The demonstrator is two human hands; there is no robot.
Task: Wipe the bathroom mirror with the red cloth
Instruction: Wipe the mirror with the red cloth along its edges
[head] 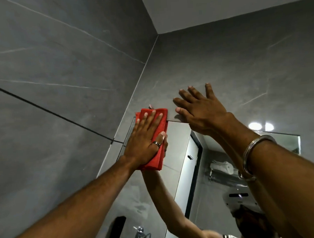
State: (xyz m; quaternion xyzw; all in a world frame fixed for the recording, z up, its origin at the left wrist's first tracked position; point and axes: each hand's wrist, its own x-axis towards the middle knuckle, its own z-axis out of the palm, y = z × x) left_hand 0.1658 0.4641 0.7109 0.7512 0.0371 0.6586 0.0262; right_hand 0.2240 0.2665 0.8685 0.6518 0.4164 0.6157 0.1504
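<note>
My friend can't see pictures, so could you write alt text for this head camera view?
A person's left hand presses a folded red cloth flat against the top left corner of a bathroom mirror. Their right hand, fingers spread, rests on the grey tiled wall just above the mirror's top edge.

Bathroom: grey tiles (59, 69), mirror (181, 154), tap (141, 232).

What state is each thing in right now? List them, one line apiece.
red cloth: folded, pressed flat at the mirror's top left corner, its upper end over the edge onto the wall.
left hand: spread flat on the cloth.
right hand: open, fingers spread, braced on the wall tile at the mirror's top edge.
mirror: mounted on the wall, being wiped at the top.
bangle: on the right wrist.
</note>
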